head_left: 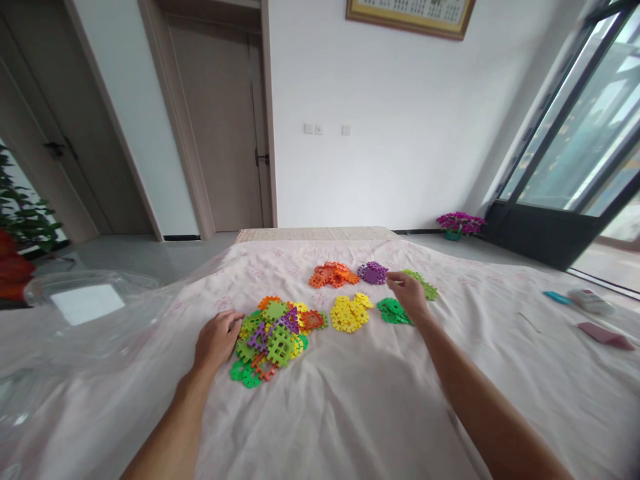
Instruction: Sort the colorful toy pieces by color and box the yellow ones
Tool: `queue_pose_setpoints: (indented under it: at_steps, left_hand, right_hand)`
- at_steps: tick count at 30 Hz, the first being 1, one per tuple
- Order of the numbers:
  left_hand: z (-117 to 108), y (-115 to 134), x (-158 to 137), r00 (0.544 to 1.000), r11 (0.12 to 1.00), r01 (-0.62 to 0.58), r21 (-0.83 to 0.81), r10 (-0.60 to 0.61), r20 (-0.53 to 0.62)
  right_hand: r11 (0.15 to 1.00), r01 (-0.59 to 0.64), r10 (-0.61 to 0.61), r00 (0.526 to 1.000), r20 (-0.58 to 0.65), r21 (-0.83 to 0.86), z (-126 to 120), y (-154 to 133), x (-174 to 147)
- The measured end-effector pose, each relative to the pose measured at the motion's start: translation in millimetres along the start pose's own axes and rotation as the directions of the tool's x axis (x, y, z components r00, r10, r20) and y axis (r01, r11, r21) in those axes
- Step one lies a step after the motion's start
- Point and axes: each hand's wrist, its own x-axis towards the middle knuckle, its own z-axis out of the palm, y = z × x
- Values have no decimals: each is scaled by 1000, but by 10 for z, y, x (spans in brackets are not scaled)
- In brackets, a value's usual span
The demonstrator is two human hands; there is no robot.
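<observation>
A mixed pile of flat, notched plastic building pieces [273,337] in green, purple, orange and yellow lies left of centre on the cloth. My left hand [217,339] rests at its left edge, fingers loosely bent and apart, holding nothing visible. My right hand [410,295] reaches to the right side of a purple pile [373,273], its fingertips pressed together; whatever they may hold is hidden. A light green pile [427,288] lies partly behind that hand, and a dark green pile [393,311] sits just below it. Orange pieces [332,274] and yellow pieces [349,313] form separate piles between the hands.
A pale, wrinkled cloth [330,413] covers the surface. Clear plastic containers [95,333] stand at the left, one with a white label. On the right lie a white object [590,301], a blue item [557,297] and a dull pink item [606,335].
</observation>
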Motion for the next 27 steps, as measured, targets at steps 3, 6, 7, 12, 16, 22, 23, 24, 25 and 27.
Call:
queue_pose_setpoints:
  at_steps: [3, 6, 7, 12, 16, 22, 23, 24, 25, 27]
  left_hand:
    - [-7, 13, -7, 1000, 1000, 1, -6, -1, 3]
    - [-23, 38, -20, 1000, 1000, 3, -15, -3, 0]
    - [-28, 47, -23, 1000, 1000, 3, -17, -3, -3]
    - [-38, 70, -16, 1000, 1000, -10, -18, 10, -5]
    - [-30, 60, -13, 1000, 1000, -13, 18, 13, -1]
    - [-28, 58, -17, 1000, 1000, -12, 25, 12, 15]
    - [-28, 59, -15, 1000, 1000, -10, 27, 9, 17]
    - [-27, 58, -13, 1000, 1000, -7, 31, 7, 18]
    - [-26, 58, -10, 1000, 999, -3, 35, 2, 16]
    - [-23, 55, -6, 1000, 999, 5, 44, -5, 13]
  right_hand:
    - [958, 286, -281, 917, 283, 26, 471, -322, -389]
    - [788, 616, -540, 697, 471, -8, 814, -546, -795]
    - [730, 683, -579, 641, 504, -31, 885, -592, -904]
    - [573, 809, -596, 519, 613, -128, 1032, -639, -1157]
    - [593, 797, -611, 541, 578, -120, 1065, -583, -1162]
    - [761, 638, -568, 742, 355, -117, 1094, -520, -901]
    - [794, 599, -544, 777, 317, -108, 1101, -515, -817]
    - [821, 562, -518, 806, 286, -100, 1111, -514, -726]
    - [843, 529, -491, 831, 260, -97, 1125, -517, -632]
    - [880, 465, -436, 872, 222, -99, 1165, -534, -450]
